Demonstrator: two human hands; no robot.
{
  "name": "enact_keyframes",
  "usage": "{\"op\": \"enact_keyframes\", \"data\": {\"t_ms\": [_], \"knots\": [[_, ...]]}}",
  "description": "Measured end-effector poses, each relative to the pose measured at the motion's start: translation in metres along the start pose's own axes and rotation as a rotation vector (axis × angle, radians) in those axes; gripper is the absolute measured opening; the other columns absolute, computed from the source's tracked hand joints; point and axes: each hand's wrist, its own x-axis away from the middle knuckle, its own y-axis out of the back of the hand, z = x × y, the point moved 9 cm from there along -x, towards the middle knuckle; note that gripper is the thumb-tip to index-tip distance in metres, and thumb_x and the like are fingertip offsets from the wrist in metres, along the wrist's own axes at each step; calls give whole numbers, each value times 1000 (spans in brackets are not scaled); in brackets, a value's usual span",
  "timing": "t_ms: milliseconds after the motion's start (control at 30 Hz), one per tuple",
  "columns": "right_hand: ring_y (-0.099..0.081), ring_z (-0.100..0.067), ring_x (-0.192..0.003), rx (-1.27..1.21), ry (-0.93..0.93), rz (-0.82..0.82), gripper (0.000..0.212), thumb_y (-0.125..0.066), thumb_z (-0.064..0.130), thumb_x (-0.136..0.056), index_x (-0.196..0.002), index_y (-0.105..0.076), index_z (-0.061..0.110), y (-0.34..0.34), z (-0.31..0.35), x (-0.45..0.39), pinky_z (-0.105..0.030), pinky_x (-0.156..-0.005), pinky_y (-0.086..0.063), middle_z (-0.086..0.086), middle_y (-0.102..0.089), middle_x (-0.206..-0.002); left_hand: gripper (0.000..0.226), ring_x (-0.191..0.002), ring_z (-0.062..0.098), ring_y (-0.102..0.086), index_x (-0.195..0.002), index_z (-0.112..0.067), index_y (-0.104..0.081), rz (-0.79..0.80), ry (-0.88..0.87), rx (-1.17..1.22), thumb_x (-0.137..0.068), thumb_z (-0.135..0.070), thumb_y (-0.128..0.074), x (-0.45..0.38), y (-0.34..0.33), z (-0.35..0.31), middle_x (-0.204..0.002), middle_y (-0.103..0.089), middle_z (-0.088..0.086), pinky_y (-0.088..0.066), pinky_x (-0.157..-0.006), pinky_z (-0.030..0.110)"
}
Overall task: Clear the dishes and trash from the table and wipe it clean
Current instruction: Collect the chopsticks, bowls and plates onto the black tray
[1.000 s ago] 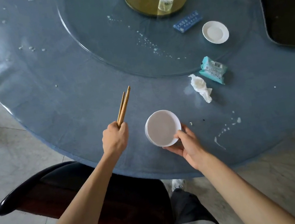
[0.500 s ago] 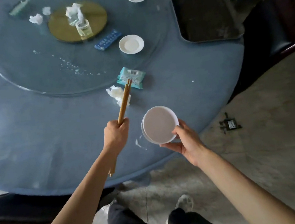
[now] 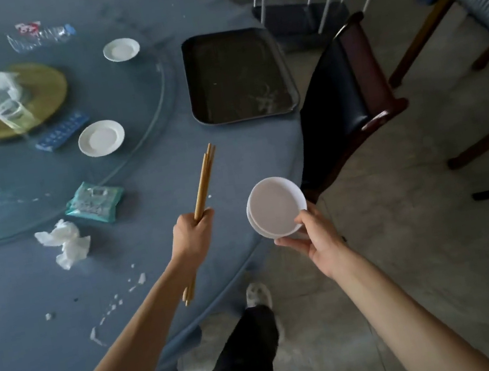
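Note:
My left hand [image 3: 191,234] grips a bundle of wooden chopsticks [image 3: 204,182] above the round blue table [image 3: 37,349], tips pointing away from me. My right hand [image 3: 313,235] holds a white bowl [image 3: 275,206] by its near rim, over the table's right edge. A black tray [image 3: 237,73] lies on the table farther off to the right. Two white saucers [image 3: 101,138] [image 3: 121,49], a crumpled tissue [image 3: 65,243], a teal wipes pack [image 3: 95,202], a blue packet [image 3: 63,134] and a glass [image 3: 14,115] remain on the table.
A glass turntable [image 3: 144,137] with a gold centre disc [image 3: 36,90] fills the table's middle; a plastic bottle [image 3: 40,36] lies beyond it. White crumbs are scattered near the front edge. A dark chair [image 3: 347,93] stands right of the table, more furniture behind it.
I have walked right along the table; the view has swung so the tray and chair are nearer. Both hands have kept their hold, the bowl now over the table's edge.

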Motion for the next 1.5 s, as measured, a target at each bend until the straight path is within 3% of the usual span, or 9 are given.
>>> {"op": "enact_keyframes", "data": {"t_ms": [267,400,600,833,967,1267,1333,1400,1500], "knots": [[-64,-41,-112,87,-38,49,45,-49,6,-90,-129,-63,24,-8,105,-149,-41,-69,-63,-14,-52,-132,42,-51,17,-29,-66,-16,-35,-103,63,224,-84,-48,-56,-107,-63,-61,-57,-32,4,-27,-51,33],[-62,-46,-115,182,-53,123,45,-48,7,-91,-130,-60,24,-43,157,-200,-36,-61,-62,-10,-52,-126,47,-45,14,-27,-61,-18,-35,-153,80,328,-97,-39,-56,-134,-73,-83,-51,-32,-2,-25,-48,28],[-64,-39,-113,321,-88,236,41,-51,10,-90,-122,-62,33,-121,211,-274,-41,-70,-64,-9,-53,-132,45,-47,14,-22,-60,-24,-28,-309,153,467,-85,-47,-57,-158,-57,-85,-51,-28,-5,-20,-48,29],[-58,-39,-119,476,-177,414,43,-45,3,-94,-128,-56,26,-206,212,-345,-54,-81,-62,-17,-53,-134,47,-44,13,-24,-60,-23,-28,-601,281,510,-96,-34,-57,-178,-38,-60,-50,-29,-6,-22,-45,25],[-59,-45,-117,496,-249,458,46,-47,3,-93,-132,-55,27,-230,202,-362,-43,-65,-63,-16,-53,-134,46,-46,14,-23,-60,-23,-28,-699,327,542,-93,-36,-57,-181,-39,-53,-52,-28,-2,-20,-45,28],[-68,-37,-103,658,-281,489,52,-55,17,-98,-145,-43,34,-237,209,-366,-46,-83,-62,-10,-50,-137,61,-51,16,-22,-63,-1,-28,-680,233,623,-92,-46,-56,-192,-49,-70,-59,-25,5,-16,-47,40],[-66,-32,-108,836,-166,454,63,-60,39,-97,-153,-31,34,-230,224,-356,-46,-88,-60,-7,-48,-137,66,-53,19,-21,-64,-2,-24,-655,195,608,-91,-53,-55,-192,-49,-80,-60,-24,6,-17,-47,43],[-61,-22,-116,1002,182,429,75,-58,63,-86,-151,-33,33,-232,255,-336,-46,-99,-54,-2,-52,-138,65,-55,21,-21,-65,-5,-23,-634,108,592,-93,-56,-53,-191,-47,-95,-61,-24,6,-20,-46,45],[-54,-3,-125,864,439,848,66,-60,63,-81,-139,-40,40,-267,267,-252,-26,-106,-44,10,-58,-132,63,-55,19,-28,-65,-2,-27,-637,10,543,-97,-53,-47,-193,-41,-114,-61,-28,5,-32,-47,43]]}}
